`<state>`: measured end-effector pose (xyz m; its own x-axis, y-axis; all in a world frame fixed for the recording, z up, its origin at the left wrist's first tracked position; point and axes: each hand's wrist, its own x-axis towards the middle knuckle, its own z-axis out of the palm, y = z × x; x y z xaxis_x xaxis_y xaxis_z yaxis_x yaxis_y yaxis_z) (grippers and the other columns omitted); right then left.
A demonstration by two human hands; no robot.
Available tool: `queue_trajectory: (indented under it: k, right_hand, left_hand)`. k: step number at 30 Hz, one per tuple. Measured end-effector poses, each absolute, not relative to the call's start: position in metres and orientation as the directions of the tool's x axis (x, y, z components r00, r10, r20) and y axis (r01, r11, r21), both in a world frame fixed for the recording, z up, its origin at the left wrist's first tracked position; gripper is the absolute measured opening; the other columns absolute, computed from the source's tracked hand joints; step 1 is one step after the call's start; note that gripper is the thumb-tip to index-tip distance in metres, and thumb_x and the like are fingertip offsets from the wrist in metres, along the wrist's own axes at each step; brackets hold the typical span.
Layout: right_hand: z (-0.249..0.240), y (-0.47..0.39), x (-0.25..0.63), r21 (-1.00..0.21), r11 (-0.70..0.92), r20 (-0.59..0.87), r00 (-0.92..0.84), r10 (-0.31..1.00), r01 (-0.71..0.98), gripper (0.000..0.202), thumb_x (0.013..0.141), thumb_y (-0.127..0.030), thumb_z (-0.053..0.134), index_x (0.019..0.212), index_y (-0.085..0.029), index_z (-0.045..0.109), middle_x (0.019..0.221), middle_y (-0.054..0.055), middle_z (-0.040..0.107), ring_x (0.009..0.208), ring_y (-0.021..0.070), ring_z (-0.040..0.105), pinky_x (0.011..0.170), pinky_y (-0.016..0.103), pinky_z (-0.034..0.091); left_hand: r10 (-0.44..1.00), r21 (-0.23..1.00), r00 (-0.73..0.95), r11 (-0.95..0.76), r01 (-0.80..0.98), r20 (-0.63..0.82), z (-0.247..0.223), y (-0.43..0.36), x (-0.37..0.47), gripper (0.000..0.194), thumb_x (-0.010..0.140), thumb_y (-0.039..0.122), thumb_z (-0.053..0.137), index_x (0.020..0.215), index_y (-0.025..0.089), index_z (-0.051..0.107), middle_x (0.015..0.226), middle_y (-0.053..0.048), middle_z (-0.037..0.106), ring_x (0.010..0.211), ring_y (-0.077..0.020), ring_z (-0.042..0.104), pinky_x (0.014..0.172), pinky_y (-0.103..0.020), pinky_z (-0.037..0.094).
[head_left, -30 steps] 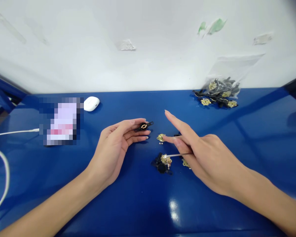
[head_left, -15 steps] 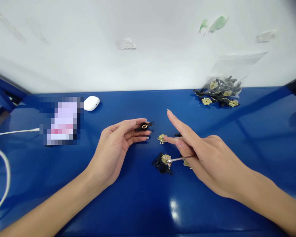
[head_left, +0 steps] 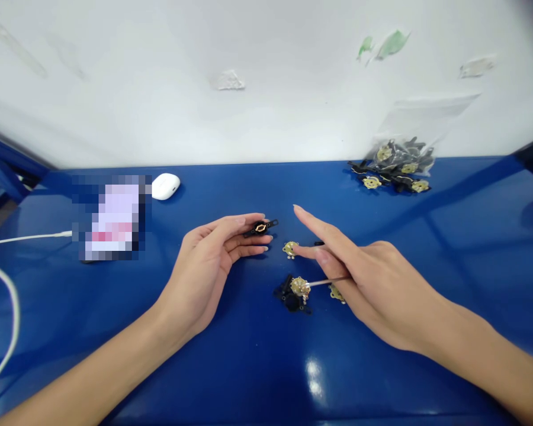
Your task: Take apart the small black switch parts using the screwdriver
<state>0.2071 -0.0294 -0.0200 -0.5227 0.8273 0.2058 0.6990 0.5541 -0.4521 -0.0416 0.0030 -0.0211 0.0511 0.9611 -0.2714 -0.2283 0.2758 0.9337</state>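
Observation:
My left hand [head_left: 208, 266] holds a small black plastic part [head_left: 261, 228] with a gold-coloured ring in its middle, between thumb and fingers. My right hand [head_left: 377, 284] is closed around a thin metal rod-like tool [head_left: 326, 282], whose kind I cannot make out. One fingertip of this hand touches a small brass disc [head_left: 288, 249] with tabs, while the index finger points away from it. Under the tool's tip is another brass disc [head_left: 299, 286], beside a black part [head_left: 292, 302]. A further brass piece [head_left: 336, 293] is partly hidden by my right hand.
Black and brass parts [head_left: 395, 177] lie in a pile at the back right, some inside a clear plastic bag [head_left: 426, 118]. On the left are a blurred-out phone [head_left: 115, 219], a white earbud case [head_left: 166, 186] and a white cable [head_left: 15, 307]. A white wall [head_left: 270, 124] borders the blue table [head_left: 249, 367].
My right hand has shifted slightly left, and the brass disc under its fingertip has slid a little left with it. My left hand has stayed in place with the black part.

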Motion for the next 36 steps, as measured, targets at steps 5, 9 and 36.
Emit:
queue_trajectory:
  k: [5, 9, 36]
  right_hand:
    - [-0.021, -0.029, 0.207, -0.460, 0.554, 0.204, -0.524, 0.827, 0.694, 0.063, 0.122, -0.016, 0.037, 0.184, -0.014, 0.025, 0.131, 0.009, 0.090, 0.082, 0.0208, 0.090, 0.065, 0.032, 0.069]
    - [-0.020, -0.028, 0.209, -0.422, 0.574, 0.206, -0.543, 0.814, 0.701, 0.063, 0.121, -0.015, 0.037, 0.184, -0.015, 0.025, 0.131, 0.009, 0.090, 0.083, 0.0225, 0.091, 0.061, 0.033, 0.068]
    - [-0.017, -0.028, 0.217, -0.335, 0.657, 0.355, -0.555, 0.752, 0.675, 0.065, 0.110, -0.004, 0.041, 0.172, -0.021, 0.047, 0.111, 0.002, 0.090, 0.067, 0.0138, 0.080, 0.056, 0.025, 0.058]
  left_hand:
    - [0.960, 0.933, 0.040, 0.279, -0.226, -0.277, -0.021, 0.004, -0.041, 0.020, 0.097, 0.032, 0.084, 0.104, 0.017, 0.095, 0.119, -0.014, 0.090, 0.105, -0.0308, 0.085, 0.092, -0.036, 0.068]
    - [0.961, 0.934, 0.049, 0.275, -0.229, -0.271, -0.022, 0.003, -0.042, 0.019, 0.097, 0.032, 0.085, 0.103, 0.017, 0.095, 0.119, -0.013, 0.090, 0.105, -0.0301, 0.085, 0.091, -0.035, 0.069]
    - [0.963, 0.945, 0.087, 0.269, -0.187, -0.257, -0.018, 0.000, -0.041, 0.022, 0.102, 0.035, 0.082, 0.107, 0.017, 0.095, 0.118, -0.013, 0.090, 0.105, -0.0293, 0.086, 0.089, -0.030, 0.072]
